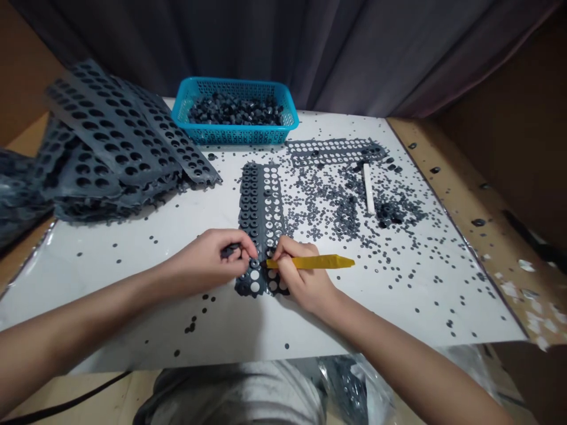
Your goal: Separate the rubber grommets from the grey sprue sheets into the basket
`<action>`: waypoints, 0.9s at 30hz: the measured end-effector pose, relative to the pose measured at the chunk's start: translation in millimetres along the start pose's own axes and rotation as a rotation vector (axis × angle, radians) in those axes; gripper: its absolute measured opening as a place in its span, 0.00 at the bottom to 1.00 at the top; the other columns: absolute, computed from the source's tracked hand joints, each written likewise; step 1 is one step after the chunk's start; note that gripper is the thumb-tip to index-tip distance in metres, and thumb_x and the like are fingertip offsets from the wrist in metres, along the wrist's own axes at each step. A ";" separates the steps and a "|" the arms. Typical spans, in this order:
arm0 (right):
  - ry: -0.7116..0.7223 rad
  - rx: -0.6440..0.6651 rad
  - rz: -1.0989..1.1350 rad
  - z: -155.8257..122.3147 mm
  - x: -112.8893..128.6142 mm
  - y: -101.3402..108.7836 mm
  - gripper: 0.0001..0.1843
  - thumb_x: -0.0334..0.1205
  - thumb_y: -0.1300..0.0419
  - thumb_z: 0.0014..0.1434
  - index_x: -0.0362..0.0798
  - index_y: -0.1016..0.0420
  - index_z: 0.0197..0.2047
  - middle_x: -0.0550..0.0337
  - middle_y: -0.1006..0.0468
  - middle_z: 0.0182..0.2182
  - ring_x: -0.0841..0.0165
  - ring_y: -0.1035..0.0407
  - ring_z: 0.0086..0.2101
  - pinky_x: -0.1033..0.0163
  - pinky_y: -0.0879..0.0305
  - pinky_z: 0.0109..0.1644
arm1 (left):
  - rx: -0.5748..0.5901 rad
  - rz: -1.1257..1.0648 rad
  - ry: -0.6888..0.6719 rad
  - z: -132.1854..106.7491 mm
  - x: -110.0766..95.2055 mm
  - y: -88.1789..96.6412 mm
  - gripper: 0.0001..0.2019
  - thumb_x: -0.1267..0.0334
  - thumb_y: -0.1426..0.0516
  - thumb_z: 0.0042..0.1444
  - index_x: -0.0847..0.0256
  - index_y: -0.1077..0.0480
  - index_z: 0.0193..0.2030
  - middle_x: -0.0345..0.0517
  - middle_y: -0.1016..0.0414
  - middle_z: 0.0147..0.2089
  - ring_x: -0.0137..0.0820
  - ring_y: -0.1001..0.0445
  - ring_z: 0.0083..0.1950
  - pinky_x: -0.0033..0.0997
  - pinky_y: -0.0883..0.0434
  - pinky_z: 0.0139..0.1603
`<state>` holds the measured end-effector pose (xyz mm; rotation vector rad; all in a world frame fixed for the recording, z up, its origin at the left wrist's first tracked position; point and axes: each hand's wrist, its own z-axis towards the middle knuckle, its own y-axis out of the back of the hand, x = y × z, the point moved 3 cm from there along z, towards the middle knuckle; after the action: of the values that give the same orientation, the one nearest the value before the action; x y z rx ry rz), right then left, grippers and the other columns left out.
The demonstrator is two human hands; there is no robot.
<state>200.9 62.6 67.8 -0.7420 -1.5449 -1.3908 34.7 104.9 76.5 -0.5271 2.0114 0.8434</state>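
Observation:
A dark rubber sheet (261,206) with rows of round holes lies lengthwise before me. Most of its left columns still contain ring-shaped pieces, while white shows through many holes on the right. My left hand (215,257) is closed at the sheet's left edge, with black rubber pieces (230,249) tucked in its fingers. Over the right columns, my right hand (303,274) grips a yellow pen-like tool (328,261). The tool's tip points left at the holes near my left fingertips; whether it touches a ring cannot be made out.
A blue basket (234,134) of small black pieces stands at the back. Stacked perforated sheets (119,136) rise at left. Another punched sheet (336,152) lies at back right, near a white stick (368,189) and many scattered black discs (345,215).

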 end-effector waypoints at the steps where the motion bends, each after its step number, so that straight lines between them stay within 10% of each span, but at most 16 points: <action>1: 0.003 0.001 -0.005 -0.1 0.3 0.1 0.08 0.31 0.55 0.55 0.48 0.40 0.26 0.66 0.38 0.16 0.73 0.43 0.18 0.67 0.49 0.23 | -0.011 0.205 -0.093 0.2 -4.3 -1.4 0.08 0.65 0.46 0.50 0.60 0.30 0.37 0.41 0.34 0.31 0.29 0.36 0.31 0.29 0.39 0.31; 5: 0.011 0.002 -0.019 -0.6 1.5 0.3 0.08 0.30 0.54 0.55 0.48 0.40 0.26 0.66 0.38 0.17 0.73 0.43 0.19 0.67 0.48 0.24 | 0.028 0.762 -0.398 0.8 -13.7 -15.3 0.08 0.68 0.48 0.54 0.64 0.30 0.40 0.48 0.32 0.38 0.37 0.34 0.42 0.36 0.36 0.43; 13: 0.018 -0.021 -0.027 -0.8 0.7 1.5 0.09 0.31 0.55 0.56 0.48 0.40 0.26 0.67 0.39 0.17 0.73 0.44 0.19 0.67 0.48 0.25 | -0.107 1.287 -0.631 -6.3 -9.7 -33.8 0.13 0.79 0.55 0.55 0.64 0.32 0.31 0.47 0.35 0.28 0.35 0.37 0.31 0.32 0.39 0.30; 18: 0.003 -0.026 -0.025 -0.1 -0.4 2.1 0.09 0.30 0.55 0.56 0.48 0.40 0.26 0.67 0.39 0.17 0.73 0.43 0.20 0.67 0.48 0.26 | 0.040 0.775 -0.481 4.2 0.0 -15.9 0.10 0.70 0.55 0.60 0.62 0.34 0.36 0.47 0.32 0.36 0.34 0.34 0.38 0.31 0.37 0.39; 27: -0.026 -0.021 -0.023 1.5 -0.7 0.6 0.09 0.31 0.54 0.55 0.48 0.39 0.25 0.66 0.36 0.18 0.73 0.41 0.21 0.67 0.48 0.27 | -0.124 0.072 -0.006 6.5 10.7 7.2 0.12 0.54 0.48 0.57 0.60 0.32 0.36 0.37 0.35 0.26 0.24 0.46 0.22 0.24 0.48 0.22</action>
<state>201.4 64.3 67.4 -0.7603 -1.5658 -1.4205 28.0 114.1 67.5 -0.5230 1.9914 1.0177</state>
